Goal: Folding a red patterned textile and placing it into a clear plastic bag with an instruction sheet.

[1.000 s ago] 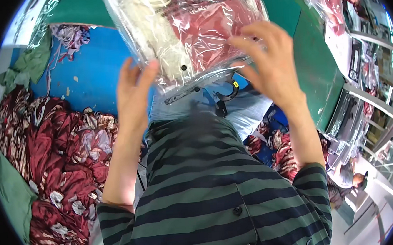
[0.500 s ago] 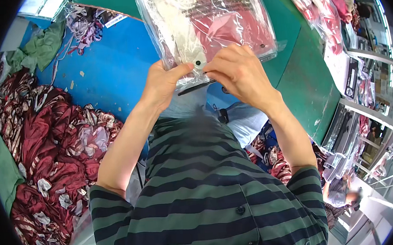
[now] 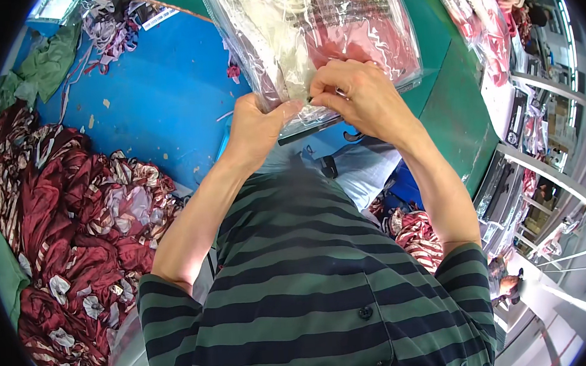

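Currently I see both hands pinched on the near edge of the bag (image 3: 324, 38), which lies on the bench (image 3: 450, 97). Left hand (image 3: 258, 124) clamps the bag's left corner; right hand (image 3: 358, 93) pinches just beside it. That edge runs left-right; the bag extends away from both grips.

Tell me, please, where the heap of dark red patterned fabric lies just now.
In the head view the heap of dark red patterned fabric lies at the person's left, below the blue surface and beside the left forearm.
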Available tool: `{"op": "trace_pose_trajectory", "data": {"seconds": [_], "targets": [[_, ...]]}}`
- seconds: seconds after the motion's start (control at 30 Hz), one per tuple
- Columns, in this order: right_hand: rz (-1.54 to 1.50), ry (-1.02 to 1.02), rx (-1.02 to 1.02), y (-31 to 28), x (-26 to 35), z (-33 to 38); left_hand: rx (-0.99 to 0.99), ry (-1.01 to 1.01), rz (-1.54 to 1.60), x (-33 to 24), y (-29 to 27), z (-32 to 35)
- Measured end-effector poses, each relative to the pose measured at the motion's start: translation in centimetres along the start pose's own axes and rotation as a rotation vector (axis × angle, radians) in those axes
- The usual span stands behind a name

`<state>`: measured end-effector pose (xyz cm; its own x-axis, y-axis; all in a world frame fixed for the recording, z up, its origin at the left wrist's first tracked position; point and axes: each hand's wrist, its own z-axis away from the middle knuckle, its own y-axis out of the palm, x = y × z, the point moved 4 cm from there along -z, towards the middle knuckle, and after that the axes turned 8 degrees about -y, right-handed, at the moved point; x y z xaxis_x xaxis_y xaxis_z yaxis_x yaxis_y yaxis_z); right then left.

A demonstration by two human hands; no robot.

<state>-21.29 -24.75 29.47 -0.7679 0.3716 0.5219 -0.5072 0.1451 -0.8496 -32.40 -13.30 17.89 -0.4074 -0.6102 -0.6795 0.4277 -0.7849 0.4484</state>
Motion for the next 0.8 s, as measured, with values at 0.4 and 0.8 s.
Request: {"op": "trace_pose_trajectory", "data": {"seconds": [0.4, 0.8], "targets": [[-0.15, 0.15, 0.107, -0.2, -0.2, -0.7, -0.006, 0.012, -0.12, -1.1, 0.6, 1.2], [-0.054, 0.17, -0.189, -1.5, -2.4, 2.9, 0.046, -0.033, -0.132, 0.5, 4.3, 1.2]]}}
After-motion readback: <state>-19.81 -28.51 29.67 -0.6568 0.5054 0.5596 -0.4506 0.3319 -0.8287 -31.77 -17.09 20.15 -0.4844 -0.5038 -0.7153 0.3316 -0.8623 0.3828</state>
